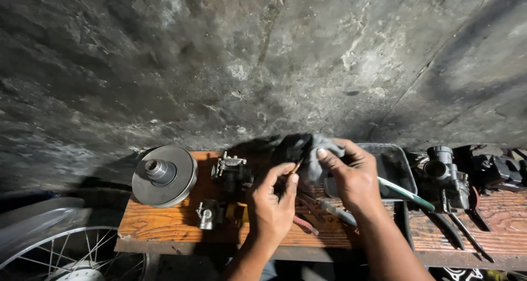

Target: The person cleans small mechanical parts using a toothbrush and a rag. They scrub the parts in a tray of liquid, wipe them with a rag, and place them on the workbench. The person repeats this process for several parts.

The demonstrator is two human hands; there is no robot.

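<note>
**Camera position: single head-worn view**

One view only, so no second view shares any part of the scene. The camera sits on the person's head and looks steeply down and forward. The wooden worktop [164,223] runs across the lower third of the frame, close to the lens; both forearms enter from the bottom edge. The upper two thirds are filled by a stained concrete wall [263,61] behind the worktop. A spoked wheel [60,253] shows at lower left, below worktop level.
</note>
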